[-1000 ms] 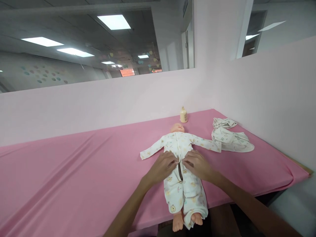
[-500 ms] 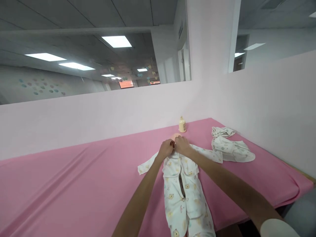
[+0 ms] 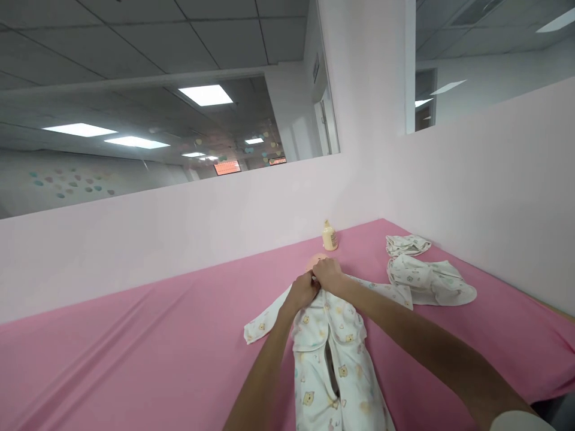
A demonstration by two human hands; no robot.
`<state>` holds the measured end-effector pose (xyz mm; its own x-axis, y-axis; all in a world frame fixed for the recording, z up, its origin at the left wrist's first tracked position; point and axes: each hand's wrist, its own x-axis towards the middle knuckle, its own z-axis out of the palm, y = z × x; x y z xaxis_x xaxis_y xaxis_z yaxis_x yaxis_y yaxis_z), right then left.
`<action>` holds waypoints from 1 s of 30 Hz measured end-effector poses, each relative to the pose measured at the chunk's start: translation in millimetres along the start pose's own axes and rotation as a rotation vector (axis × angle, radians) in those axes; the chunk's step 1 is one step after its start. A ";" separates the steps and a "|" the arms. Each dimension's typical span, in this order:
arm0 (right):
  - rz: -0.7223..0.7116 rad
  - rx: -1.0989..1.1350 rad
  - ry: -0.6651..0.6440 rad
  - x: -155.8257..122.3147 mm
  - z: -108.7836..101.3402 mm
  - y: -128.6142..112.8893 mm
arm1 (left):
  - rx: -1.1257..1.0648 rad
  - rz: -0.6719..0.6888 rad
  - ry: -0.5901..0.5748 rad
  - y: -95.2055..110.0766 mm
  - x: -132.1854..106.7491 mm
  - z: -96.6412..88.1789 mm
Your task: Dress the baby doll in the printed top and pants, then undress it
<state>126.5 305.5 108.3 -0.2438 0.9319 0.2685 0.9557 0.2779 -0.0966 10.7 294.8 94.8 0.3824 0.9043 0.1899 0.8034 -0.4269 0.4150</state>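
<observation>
A white baby outfit (image 3: pixel 353 335) printed with small bears lies face up, sleeves spread to both sides, with a dark gap down its front. At its top shows a small peach-coloured head (image 3: pixel 316 260), like a doll's, mostly hidden behind my hands. My left hand (image 3: pixel 303 291) is closed at the collar, fingers bent inward. Right beside it, my right hand (image 3: pixel 329 275) pinches the same neckline from above. Their fingertips meet, and whatever fastening lies between them is too small to see.
A pink sheet (image 3: pixel 135 359) covers the table, creased on the left. Behind the head stands a cream pump bottle (image 3: pixel 329 236). Folded white printed clothes (image 3: pixel 431 280) and a smaller folded piece (image 3: pixel 406 245) lie at the right. White walls (image 3: pixel 251 209) close off the back and right.
The camera view has tilted up slightly, so the table sits lower in the picture. Both hands stay at the collar, the right one now slightly higher over the left.
</observation>
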 end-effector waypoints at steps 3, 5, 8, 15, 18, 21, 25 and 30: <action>0.044 0.087 0.016 -2.7 2.3 9.6 | 0.084 -0.012 -0.002 3.1 1.0 0.8; 0.081 0.163 0.042 -5.9 5.4 17.1 | 0.071 -0.006 0.008 3.8 0.7 0.1; 0.120 0.301 0.070 -10.4 11.9 29.1 | -0.012 0.029 0.000 3.6 -0.2 -1.2; -0.007 0.712 0.072 -14.7 22.5 46.7 | -0.115 0.024 0.086 1.9 2.4 4.7; 0.006 0.833 0.015 -16.9 20.7 50.2 | -0.207 0.041 0.109 -0.9 2.7 6.2; 0.094 0.708 0.011 -20.4 15.3 52.0 | -0.385 -0.016 0.121 -3.6 0.2 2.0; 0.238 0.464 0.098 -28.0 6.2 44.1 | -0.533 -0.131 0.093 -7.0 -3.1 -9.0; 0.105 0.309 0.014 -38.4 8.7 18.0 | -0.459 -0.132 0.027 -11.0 -4.2 -17.8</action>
<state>151.6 276.7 87.9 -0.1425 0.9566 0.2542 0.8797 0.2401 -0.4105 -7.9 295.8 105.3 0.2736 0.9530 0.1299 0.5573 -0.2672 0.7861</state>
